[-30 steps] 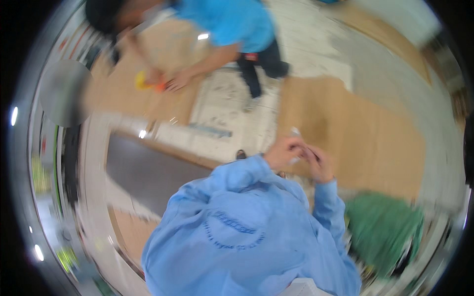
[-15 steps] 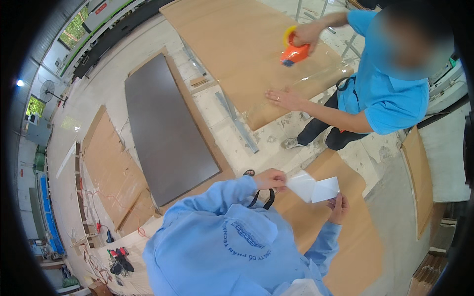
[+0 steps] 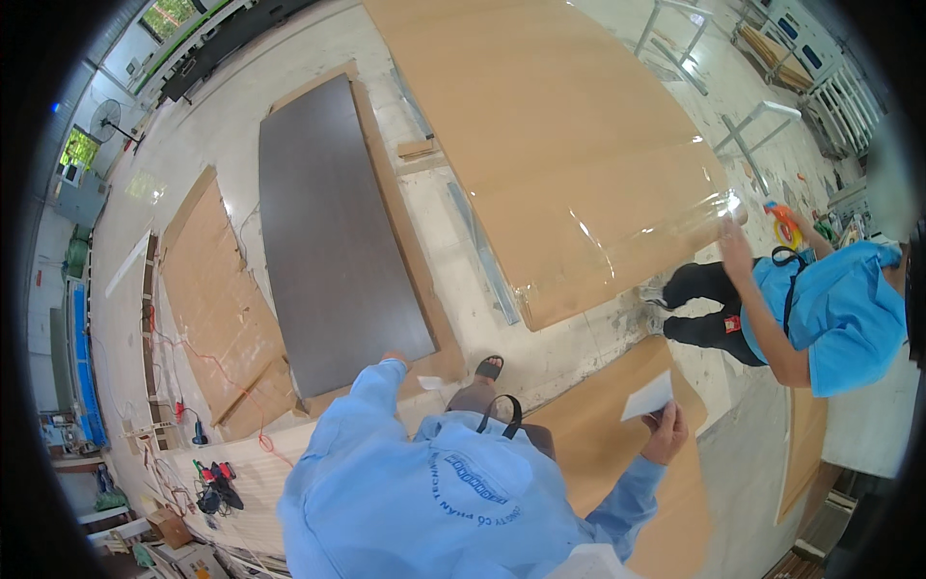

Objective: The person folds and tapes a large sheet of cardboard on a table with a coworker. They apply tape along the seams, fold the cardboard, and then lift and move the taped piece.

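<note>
My right hand (image 3: 666, 434) is closed on a small stack of white paper slips (image 3: 648, 397), above a brown cardboard sheet (image 3: 617, 463). Reaching forward-left, my left hand (image 3: 395, 358) is at the near right corner of a long dark grey panel (image 3: 333, 222). Only a little of that hand shows past the sleeve, so its fingers are hidden. A small white piece of paper (image 3: 430, 383) is just right of it, over the cardboard border under the panel; whether it lies there or is in the air I cannot tell.
A co-worker (image 3: 810, 309) at right holds an orange tape dispenser (image 3: 783, 224) beside a large cardboard-covered stack (image 3: 559, 145) with shiny tape along its near edge. Metal bars (image 3: 482, 253) lie between stack and panel. Cables and tools (image 3: 217, 482) lie at lower left.
My left hand has left the paper and moved left to the panel's corner. My right hand keeps the white slips. The co-worker has moved right along the stack with the dispenser.
</note>
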Tool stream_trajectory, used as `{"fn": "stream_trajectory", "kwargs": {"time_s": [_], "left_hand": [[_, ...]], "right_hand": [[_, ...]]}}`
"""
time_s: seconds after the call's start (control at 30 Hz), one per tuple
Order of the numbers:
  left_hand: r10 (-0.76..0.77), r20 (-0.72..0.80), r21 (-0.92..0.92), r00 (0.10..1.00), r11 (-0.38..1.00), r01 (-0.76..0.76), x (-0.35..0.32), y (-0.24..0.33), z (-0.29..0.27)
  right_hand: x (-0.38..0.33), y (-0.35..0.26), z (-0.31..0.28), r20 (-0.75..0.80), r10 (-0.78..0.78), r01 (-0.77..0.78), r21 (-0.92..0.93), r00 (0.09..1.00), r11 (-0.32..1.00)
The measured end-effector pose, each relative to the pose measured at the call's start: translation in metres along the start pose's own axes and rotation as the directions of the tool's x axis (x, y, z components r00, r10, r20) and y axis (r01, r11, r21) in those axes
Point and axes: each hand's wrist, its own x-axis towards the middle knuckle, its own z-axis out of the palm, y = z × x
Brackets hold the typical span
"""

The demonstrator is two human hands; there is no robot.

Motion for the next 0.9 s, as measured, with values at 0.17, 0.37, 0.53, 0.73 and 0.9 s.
{"fn": "stream_trajectory", "kwargs": {"time_s": [0.17, 0.37, 0.53, 0.73, 0.9], "left_hand": [[0.527, -0.095, -0.7, 0.845, 0.568, -0.433, -0.085, 0.084, -0.083], [0.741, -0.256, -0.966, 0.621, -0.213, -0.144, -0.261, 0.153, -0.163], [0.56, -0.451, -0.789, 0.695, -0.614, -0.016, -0.292, 0.145, -0.191], [0.179, -0.405, -0.753, 0.897, -0.622, -0.216, -0.229, 0.1, -0.214], [0.064, -0.45, -0.639, 0.891, -0.72, -0.271, -0.146, 0.041, -0.285]], "right_hand": [[0.029, -0.016, 0.089, 0.296, -0.018, 0.026, -0.022, 0.955, 0.999], [0.024, -0.041, 0.202, 0.643, -0.449, 0.655, -0.111, 0.621, 0.748], [-0.012, -0.051, 0.273, 0.765, -0.642, 0.93, 0.207, 0.039, 0.303], [-0.013, -0.042, 0.351, 0.856, -0.504, 0.897, 0.305, -0.111, 0.32], [0.05, -0.015, 0.459, 0.89, -0.455, 0.849, 0.215, 0.033, 0.482]]}}
